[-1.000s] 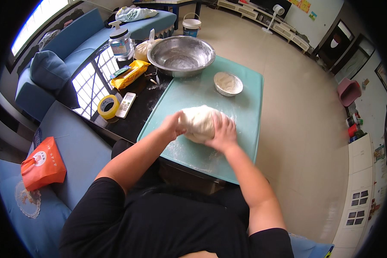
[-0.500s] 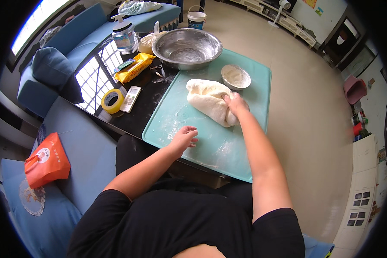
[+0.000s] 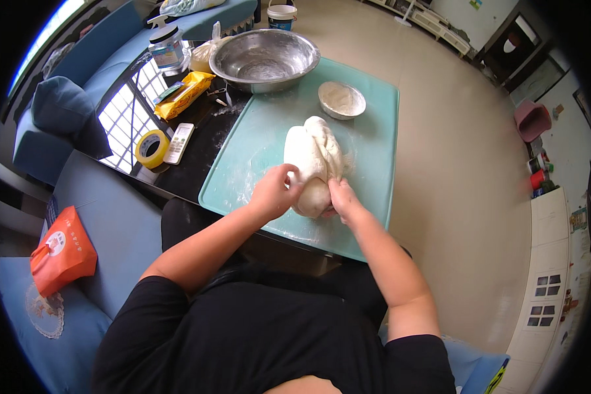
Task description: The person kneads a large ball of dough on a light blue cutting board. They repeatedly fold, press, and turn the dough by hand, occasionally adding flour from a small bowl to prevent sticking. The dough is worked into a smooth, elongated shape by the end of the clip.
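Observation:
A large, folded lump of white dough [image 3: 314,150] lies lengthwise on a floured turquoise mat [image 3: 243,157], its near end bulging toward me. My right hand [image 3: 343,199] grips the near right side of the dough, thumb on top and fingers partly hidden beneath. At the near left side, my left hand [image 3: 274,192] curls its fingers and thumb against the dough. Beyond the lump stands a small metal bowl [image 3: 342,100] with white flour inside. A wide steel basin [image 3: 266,59], dusted with flour, rests at the mat's far left corner.
Left of the mat, the black glossy table holds a yellow tape roll [image 3: 152,148], a white remote control [image 3: 178,144], a yellow packet [image 3: 185,95] and a pump bottle [image 3: 167,49]. A blue sofa [image 3: 108,197] carries an orange bag [image 3: 64,251]. A white bucket [image 3: 282,16] stands beyond.
The dough has turned from lying crosswise to pointing away from me, and sits nearer. My left hand has moved from the bare mat onto the dough; my right hand has come down to its near end.

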The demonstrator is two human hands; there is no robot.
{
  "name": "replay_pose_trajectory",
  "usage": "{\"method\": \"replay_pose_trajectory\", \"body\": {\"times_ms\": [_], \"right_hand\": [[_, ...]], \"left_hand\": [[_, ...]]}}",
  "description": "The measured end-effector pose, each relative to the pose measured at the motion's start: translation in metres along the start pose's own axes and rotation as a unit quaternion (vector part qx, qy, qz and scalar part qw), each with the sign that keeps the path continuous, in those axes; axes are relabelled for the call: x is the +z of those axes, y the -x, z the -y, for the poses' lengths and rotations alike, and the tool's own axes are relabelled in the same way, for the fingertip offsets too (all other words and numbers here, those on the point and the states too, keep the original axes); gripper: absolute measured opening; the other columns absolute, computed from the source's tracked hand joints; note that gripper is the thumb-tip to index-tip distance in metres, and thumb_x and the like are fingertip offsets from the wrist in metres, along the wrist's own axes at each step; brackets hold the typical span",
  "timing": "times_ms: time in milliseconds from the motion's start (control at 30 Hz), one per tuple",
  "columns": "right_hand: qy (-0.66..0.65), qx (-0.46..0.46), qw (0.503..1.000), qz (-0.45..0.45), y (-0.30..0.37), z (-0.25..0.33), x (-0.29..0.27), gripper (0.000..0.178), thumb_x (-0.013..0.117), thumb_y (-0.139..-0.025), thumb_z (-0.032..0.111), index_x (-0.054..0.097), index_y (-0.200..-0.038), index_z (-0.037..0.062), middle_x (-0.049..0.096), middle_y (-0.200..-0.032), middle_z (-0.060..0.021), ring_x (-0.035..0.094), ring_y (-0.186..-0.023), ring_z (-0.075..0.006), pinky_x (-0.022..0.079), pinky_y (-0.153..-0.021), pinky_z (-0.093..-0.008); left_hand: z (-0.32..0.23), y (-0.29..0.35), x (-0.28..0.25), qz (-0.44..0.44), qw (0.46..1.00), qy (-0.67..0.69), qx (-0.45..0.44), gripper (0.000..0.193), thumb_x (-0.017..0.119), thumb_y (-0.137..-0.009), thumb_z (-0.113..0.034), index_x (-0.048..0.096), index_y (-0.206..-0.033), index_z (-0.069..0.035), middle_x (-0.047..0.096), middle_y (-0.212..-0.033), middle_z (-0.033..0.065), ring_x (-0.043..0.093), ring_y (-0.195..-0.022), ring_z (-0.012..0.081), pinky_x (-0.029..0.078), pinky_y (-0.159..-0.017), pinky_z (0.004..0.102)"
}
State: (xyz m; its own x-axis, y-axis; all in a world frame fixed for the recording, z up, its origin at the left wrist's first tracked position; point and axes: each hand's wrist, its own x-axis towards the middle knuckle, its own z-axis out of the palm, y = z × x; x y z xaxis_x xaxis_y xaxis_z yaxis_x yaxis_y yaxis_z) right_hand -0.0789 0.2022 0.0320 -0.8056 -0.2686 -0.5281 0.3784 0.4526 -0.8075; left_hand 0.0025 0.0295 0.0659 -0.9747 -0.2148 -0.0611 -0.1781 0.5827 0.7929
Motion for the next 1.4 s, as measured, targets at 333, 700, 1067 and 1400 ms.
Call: {"method": "replay_pose_trajectory", "body": {"times_ms": [333, 700, 1067, 1400], "right_hand": [[0.486, -0.131, 0.851, 0.151, 0.046, 0.086, -0.038, 0.036, 0.046, -0.082, 0.033, 0.067, -0.085, 0.0034, 0.066, -0.095, -0.0159, 0.063, -0.089, -0.0325, 0.049, -0.080, -0.0410], [0.495, -0.099, 0.816, 0.283, -0.006, 0.061, -0.012, 0.033, 0.048, -0.075, 0.029, 0.061, -0.060, 0.0023, 0.064, -0.074, -0.0155, 0.059, -0.072, -0.0290, 0.047, -0.072, -0.0382], [0.502, -0.108, 0.829, 0.224, -0.019, 0.064, 0.017, 0.036, 0.045, -0.082, 0.032, 0.071, -0.085, 0.0068, 0.068, -0.095, -0.0146, 0.064, -0.091, -0.0293, 0.049, -0.084, -0.0373], [0.212, -0.353, 0.910, -0.038, 0.008, 0.010, -0.028, 0.021, 0.058, -0.080, 0.027, 0.062, -0.072, 0.0086, 0.064, -0.072, -0.0124, 0.063, -0.072, -0.0296, 0.050, -0.071, -0.0414]], "left_hand": [[-0.047, -0.101, 0.005, 0.270, 0.956, -0.112, 0.001, 0.035, 0.046, -0.084, -0.023, 0.062, -0.065, 0.002, 0.062, -0.061, 0.0147, 0.061, -0.051, 0.0266, 0.050, -0.052, 0.0389], [-0.085, -0.164, 0.059, 0.452, 0.869, -0.201, -0.015, 0.038, 0.051, -0.078, -0.029, 0.066, -0.091, 0.003, 0.064, -0.079, 0.0148, 0.061, -0.072, 0.0272, 0.050, -0.064, 0.0404], [0.001, -0.167, 0.069, 0.012, 0.899, -0.049, 0.435, 0.017, 0.058, -0.077, -0.020, 0.057, -0.065, -0.008, 0.057, -0.060, 0.0137, 0.056, -0.058, 0.0351, 0.046, -0.054, 0.0433], [0.012, -0.129, 0.046, -0.067, 0.976, 0.078, 0.193, 0.016, 0.062, -0.082, -0.022, 0.064, -0.081, -0.007, 0.062, -0.072, 0.0158, 0.061, -0.069, 0.0312, 0.049, -0.065, 0.0406]]}}
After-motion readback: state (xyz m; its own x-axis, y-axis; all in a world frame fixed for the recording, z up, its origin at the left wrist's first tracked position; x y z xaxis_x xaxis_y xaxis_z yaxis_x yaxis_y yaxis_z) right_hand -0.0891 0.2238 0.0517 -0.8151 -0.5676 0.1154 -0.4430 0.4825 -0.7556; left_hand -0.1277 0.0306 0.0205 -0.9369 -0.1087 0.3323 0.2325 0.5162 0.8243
